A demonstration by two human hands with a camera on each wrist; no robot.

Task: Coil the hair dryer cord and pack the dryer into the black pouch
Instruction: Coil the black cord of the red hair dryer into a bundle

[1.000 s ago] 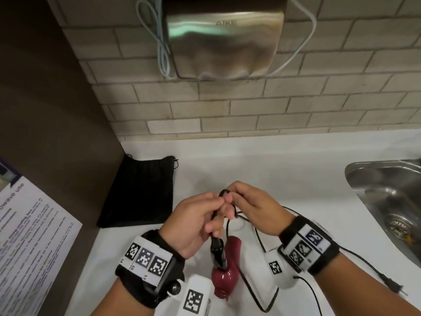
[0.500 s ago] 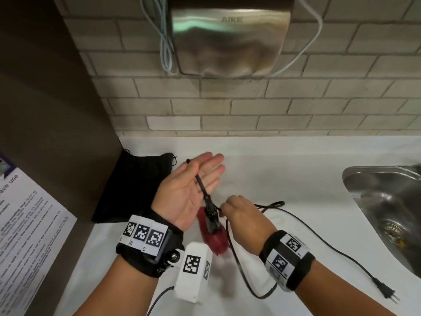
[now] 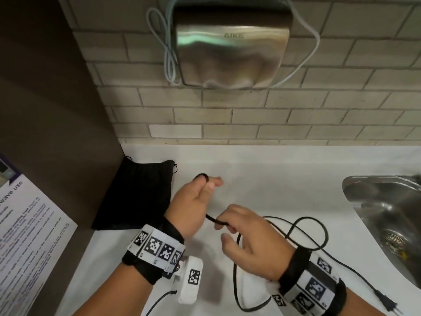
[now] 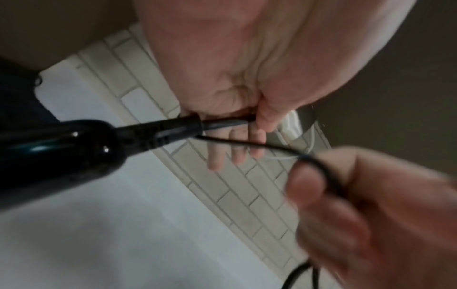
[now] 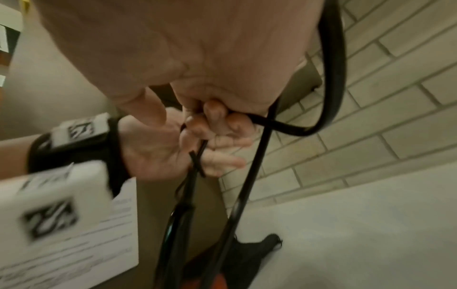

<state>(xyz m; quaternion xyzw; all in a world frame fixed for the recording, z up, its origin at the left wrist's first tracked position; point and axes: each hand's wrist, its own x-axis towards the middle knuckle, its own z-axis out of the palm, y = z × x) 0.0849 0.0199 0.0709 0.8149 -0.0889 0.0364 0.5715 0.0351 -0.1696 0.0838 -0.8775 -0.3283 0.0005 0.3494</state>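
Above counter (image 3: 262, 179) | left hand (image 3: 191, 201) pinches cord (image 3: 303, 233) | right hand (image 3: 252, 238) grips cord

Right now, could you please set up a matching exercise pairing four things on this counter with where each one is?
Things:
1. black drawstring pouch
2. black two-pin plug
3. steel sink
4. black dryer cord

Places:
A. set into the counter at far right
B. pinched in the right hand
C. flat against the dark left panel
D. on the counter near the right forearm

Pairs: 1-C, 2-D, 3-A, 4-B
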